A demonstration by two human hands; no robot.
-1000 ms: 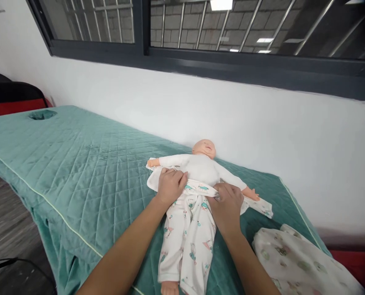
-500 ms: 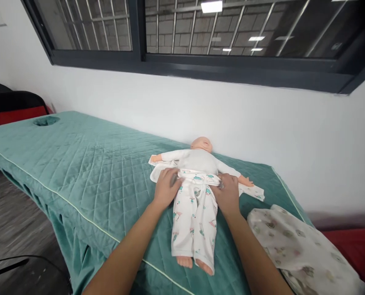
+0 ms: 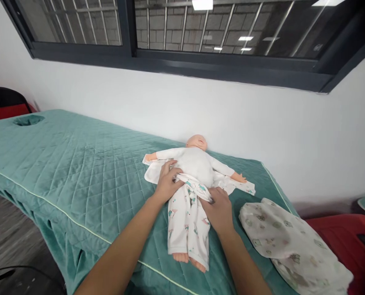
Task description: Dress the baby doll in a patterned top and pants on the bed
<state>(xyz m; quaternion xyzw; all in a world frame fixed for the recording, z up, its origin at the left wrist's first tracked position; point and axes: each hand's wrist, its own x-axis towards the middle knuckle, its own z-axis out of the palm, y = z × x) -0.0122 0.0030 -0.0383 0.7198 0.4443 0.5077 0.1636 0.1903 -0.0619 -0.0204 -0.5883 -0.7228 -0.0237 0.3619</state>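
A baby doll lies on its back, its head toward the wall and its arms spread. It has a white cloth torso and wears white printed trousers, with bare feet showing below the cuffs. My left hand grips the waistband at the doll's hip on the left. On the other side my right hand pinches the waistband and holds it lower, so the band slants down to the right. An opened white printed top is spread beneath the doll's torso and arms.
The doll rests on a massage bed with a green quilted cover, which has a face hole at the far left. A printed white cloth bundle lies at the right, beside a red chair. Behind are a white wall and a barred window.
My right hand has drawn its side of the waistband down toward the feet, baring more of the white torso. My left hand stays at the hip. The view has shifted slightly right.
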